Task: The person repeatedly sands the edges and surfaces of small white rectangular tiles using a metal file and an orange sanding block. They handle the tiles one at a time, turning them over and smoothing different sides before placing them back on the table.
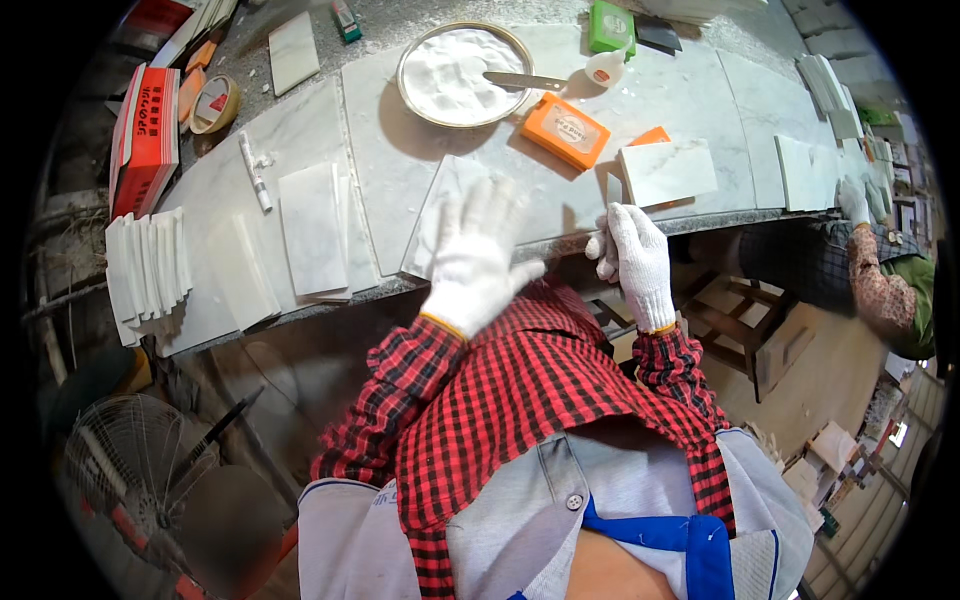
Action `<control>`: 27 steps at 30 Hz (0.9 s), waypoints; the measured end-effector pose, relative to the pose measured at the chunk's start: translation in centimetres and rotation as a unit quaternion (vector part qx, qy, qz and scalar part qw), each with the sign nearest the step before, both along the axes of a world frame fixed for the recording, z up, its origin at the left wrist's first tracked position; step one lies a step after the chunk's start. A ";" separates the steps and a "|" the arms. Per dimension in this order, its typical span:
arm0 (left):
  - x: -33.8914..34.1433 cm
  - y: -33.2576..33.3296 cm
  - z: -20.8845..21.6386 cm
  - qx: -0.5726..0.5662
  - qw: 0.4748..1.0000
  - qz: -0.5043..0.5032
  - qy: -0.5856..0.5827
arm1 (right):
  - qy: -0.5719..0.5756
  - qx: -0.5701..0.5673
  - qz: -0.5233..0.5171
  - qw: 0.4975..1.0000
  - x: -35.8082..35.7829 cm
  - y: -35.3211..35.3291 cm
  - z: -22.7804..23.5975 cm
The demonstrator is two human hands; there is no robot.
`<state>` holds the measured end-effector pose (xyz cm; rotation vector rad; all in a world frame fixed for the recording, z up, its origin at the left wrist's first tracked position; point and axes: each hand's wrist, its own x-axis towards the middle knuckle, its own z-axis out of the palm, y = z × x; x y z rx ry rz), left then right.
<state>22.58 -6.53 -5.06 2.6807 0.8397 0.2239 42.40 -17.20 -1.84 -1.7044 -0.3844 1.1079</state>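
Observation:
My left hand (477,245), in a white knitted glove, lies spread over a white marble tile (432,222) at the table's front edge. Its fingers are slightly blurred. To its right, my gloved right hand (637,260) is closed on a small thin blade (613,189), which sticks up from the fingertips; the rest of it is hidden by the glove. Just beyond that hand, another marble tile (672,171) rests on an orange block. A round metal bowl of white powder (447,72) stands farther back, with a flat metal knife (522,80) lying across its rim.
An orange hand pad (565,131), a white squeeze bottle (604,70) and a green box (611,27) are on the stone table (385,170). Several tiles (147,265) stand at left near a red box (147,140). A fan (140,480) stands lower left; a co-worker (880,270) is at right.

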 end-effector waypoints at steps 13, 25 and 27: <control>-4.7 0.1 3.3 0.065 0.967 0.248 -0.007 | 0.145 0.002 0.122 0.982 -1.6 2.6 -0.5; -2.3 0.8 4.2 -0.135 0.942 0.304 -0.049 | 0.257 0.072 0.032 0.963 -6.4 5.1 -1.4; -3.0 1.7 4.8 -0.211 0.916 0.319 -0.123 | 0.245 0.092 0.034 0.965 -6.5 5.4 -0.6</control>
